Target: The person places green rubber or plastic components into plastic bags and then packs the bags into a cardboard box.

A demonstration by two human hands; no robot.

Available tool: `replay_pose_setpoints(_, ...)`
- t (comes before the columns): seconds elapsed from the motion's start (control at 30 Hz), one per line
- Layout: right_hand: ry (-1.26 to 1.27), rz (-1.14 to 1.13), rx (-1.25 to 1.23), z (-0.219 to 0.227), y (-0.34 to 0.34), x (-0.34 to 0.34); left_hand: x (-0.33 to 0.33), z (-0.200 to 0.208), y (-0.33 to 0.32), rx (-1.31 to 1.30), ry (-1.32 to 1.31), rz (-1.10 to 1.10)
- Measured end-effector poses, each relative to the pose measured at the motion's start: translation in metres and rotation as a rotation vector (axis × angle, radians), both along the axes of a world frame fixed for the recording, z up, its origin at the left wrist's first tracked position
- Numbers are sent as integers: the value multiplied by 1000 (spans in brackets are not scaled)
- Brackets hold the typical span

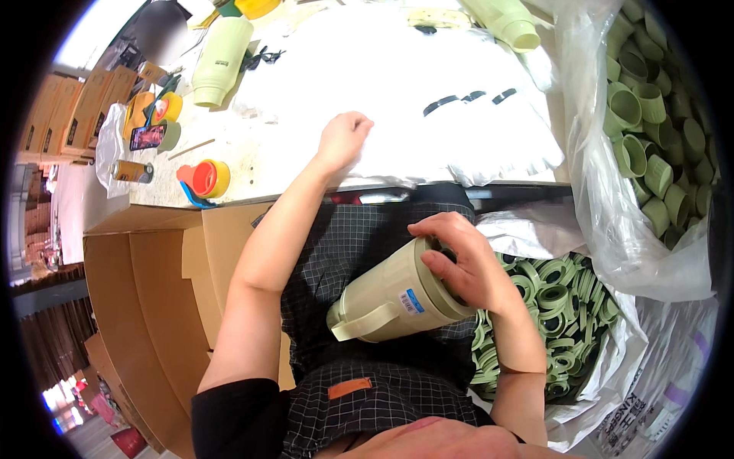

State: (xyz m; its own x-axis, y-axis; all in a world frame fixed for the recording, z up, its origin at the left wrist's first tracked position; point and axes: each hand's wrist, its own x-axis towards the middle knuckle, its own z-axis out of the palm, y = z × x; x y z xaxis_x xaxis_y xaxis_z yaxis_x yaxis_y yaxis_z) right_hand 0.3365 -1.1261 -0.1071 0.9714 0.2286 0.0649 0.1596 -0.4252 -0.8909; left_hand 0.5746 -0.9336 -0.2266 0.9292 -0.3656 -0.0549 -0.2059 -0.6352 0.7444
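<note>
A pale green thermos jug (365, 294) lies tilted across my lap, its handle toward me and a small blue-and-white label on its side. My right hand (468, 264) grips its wide end, with fingers and thumb bent over the rim. My left hand (345, 142) is above the white-covered part of the table, fingers curled together; whether anything is in them is hidden. Several black curved pieces (441, 105) lie on the white cover, right of my left hand. A second green jug body (222, 61) lies at the far left, and another (508, 24) at the far right.
A sack of green rings (556, 294) stands beside my right forearm. Beyond it, a clear plastic bag (585, 153) holds green cups (659, 174). At left are an open cardboard box (157, 298), a yellow-and-red round container (208, 178), a phone (147, 138) and a can (131, 171).
</note>
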Motion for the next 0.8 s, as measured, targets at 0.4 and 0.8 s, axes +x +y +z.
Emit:
replay_pose_setpoints(0.4,241,-436,412,-25,22,17,-5,15,-2,-560,263,157)
replay_pose_setpoints(0.8,48,-423,433,-46,-2,6,-159,102,-27,-541,275,-342)
